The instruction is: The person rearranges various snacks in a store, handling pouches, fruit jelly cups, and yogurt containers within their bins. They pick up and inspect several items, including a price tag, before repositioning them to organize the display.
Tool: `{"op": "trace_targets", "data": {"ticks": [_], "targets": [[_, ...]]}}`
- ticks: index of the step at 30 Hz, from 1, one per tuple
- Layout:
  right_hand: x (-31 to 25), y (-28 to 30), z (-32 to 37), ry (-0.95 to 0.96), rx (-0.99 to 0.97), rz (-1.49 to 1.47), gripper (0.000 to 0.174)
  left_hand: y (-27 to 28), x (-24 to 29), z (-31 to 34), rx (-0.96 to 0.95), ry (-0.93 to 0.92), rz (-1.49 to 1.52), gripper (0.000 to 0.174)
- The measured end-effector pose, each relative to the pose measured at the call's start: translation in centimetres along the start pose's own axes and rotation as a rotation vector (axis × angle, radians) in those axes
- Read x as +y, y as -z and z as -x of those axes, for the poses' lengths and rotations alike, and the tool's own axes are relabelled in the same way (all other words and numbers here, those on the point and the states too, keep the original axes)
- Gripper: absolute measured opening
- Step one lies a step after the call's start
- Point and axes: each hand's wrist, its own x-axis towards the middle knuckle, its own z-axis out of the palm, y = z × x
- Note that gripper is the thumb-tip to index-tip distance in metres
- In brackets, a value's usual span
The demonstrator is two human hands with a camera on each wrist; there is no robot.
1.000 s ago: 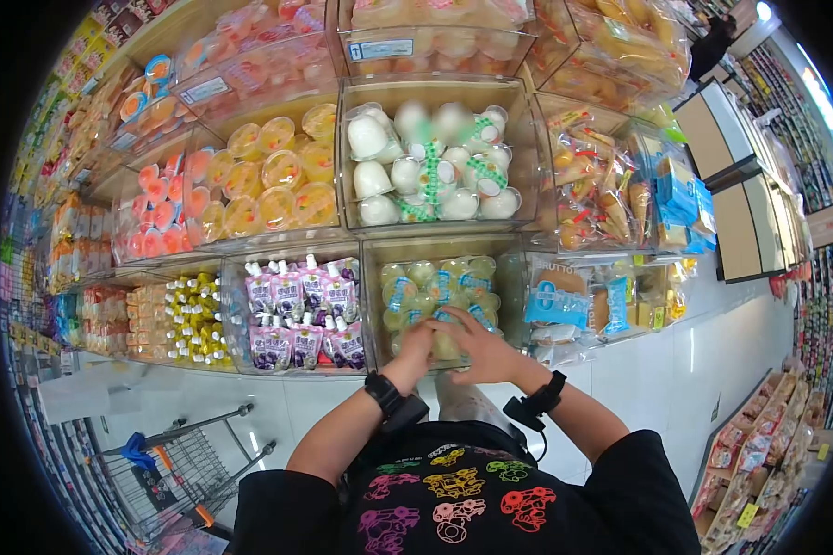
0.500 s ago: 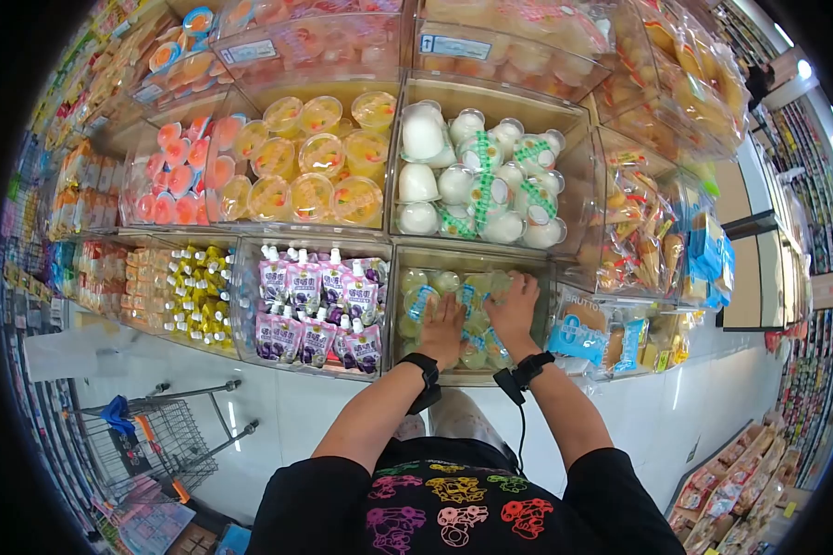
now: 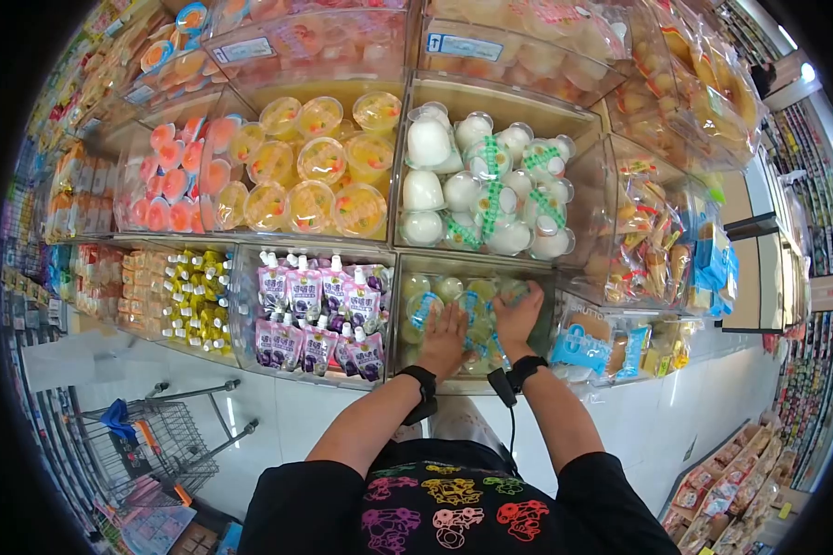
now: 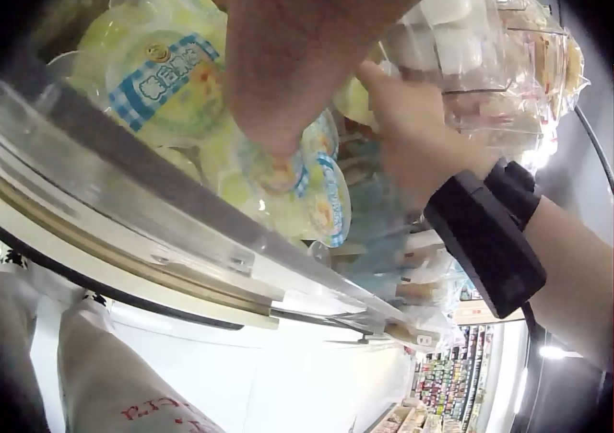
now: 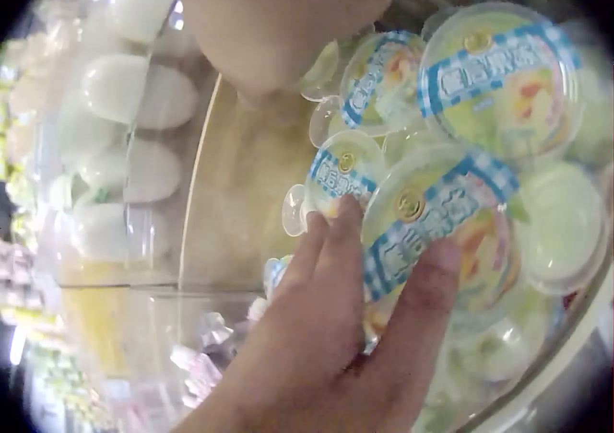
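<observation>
Pale green jelly cups (image 5: 441, 222) with blue checked labels fill a clear bin (image 3: 472, 377) at the front of the display. My left hand (image 3: 446, 340) rests on the cups in the left half of this bin, fingers extended; the right wrist view shows its fingertips lying on two lids. At the bin's right side, my right hand (image 3: 518, 316) bends its fingers round a jelly cup (image 4: 357, 102) near the back corner. In the right wrist view the right hand (image 5: 278, 30) is a blur at the top, its fingertips hidden.
Behind stands a bin of white egg-shaped cups (image 3: 423, 190), beside yellow jelly cups (image 3: 310, 205). Purple pouches (image 3: 317, 319) are left of my hands, bagged bread (image 3: 583, 347) right. The bin's clear front wall (image 4: 192, 208) rises before me. A shopping cart (image 3: 157, 444) stands lower left.
My hands were close together at the bin's front, then spread apart over the cups. The right hand went to the back right and its fingers have curled; the left settled flatter on the cups.
</observation>
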Motion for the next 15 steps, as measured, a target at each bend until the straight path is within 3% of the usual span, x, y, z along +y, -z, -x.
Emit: {"op": "trace_targets", "data": {"ticks": [1, 3, 5, 7, 9, 12, 15], "targets": [[0.5, -0.5, 0.2, 0.004, -0.001, -0.003, 0.067, 0.3, 0.1, -0.4, -0.017, 0.013, 0.006, 0.077], [2.1, -1.5, 0.8, -0.173, 0.163, -0.083, 0.067, 2.2, 0.3, -2.0, -0.053, 0.01, 0.049, 0.073], [2.1, -1.6, 0.4, -0.168, 0.119, -0.026, 0.066, 3.3, 0.0, -4.4, -0.091, 0.0, 0.092, 0.07], [1.5, -1.1, 0.1, -0.173, 0.076, 0.039, 0.066, 3.2, -0.1, -6.4, 0.077, -0.08, 0.1, 0.067], [0.9, -0.9, -1.0, 0.068, -0.153, 0.269, 0.069, 2.0, 0.1, -8.0, 0.011, -0.056, 0.124, 0.069], [0.6, -1.1, -1.3, 0.037, -0.231, 0.357, 0.068, 1.2, -0.4, -8.4, -0.086, -0.022, 0.165, 0.072], [1.1, -1.6, -0.8, 0.183, -0.086, 0.372, 0.07, 0.1, -0.6, -8.5, -0.084, -0.02, 0.19, 0.075]]}}
